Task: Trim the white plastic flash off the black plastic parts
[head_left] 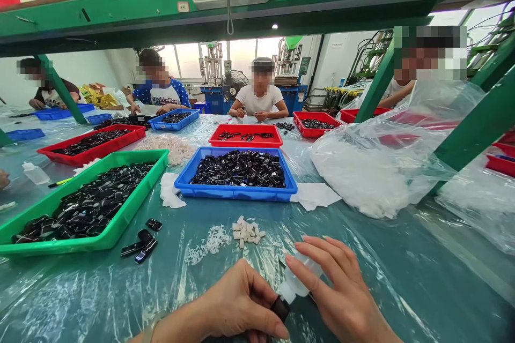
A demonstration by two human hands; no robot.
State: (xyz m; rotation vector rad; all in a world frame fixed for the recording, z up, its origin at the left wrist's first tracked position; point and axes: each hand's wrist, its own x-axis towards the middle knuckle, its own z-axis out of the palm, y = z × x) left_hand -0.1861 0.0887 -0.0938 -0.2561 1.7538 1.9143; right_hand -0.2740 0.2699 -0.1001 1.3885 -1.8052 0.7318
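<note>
The right hand (346, 289) grips a translucent plastic bottle (298, 284) slanting down-left toward the blocky black plastic piece (280, 308) the left hand (241, 300) pinches.

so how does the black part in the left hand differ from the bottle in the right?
Colour: the black part is dark and opaque; the bottle is pale and translucent.
Grip: the left hand pinches the part; the right hand's fingers extend over the bottle.
Shared: hands partly cover both.
</note>
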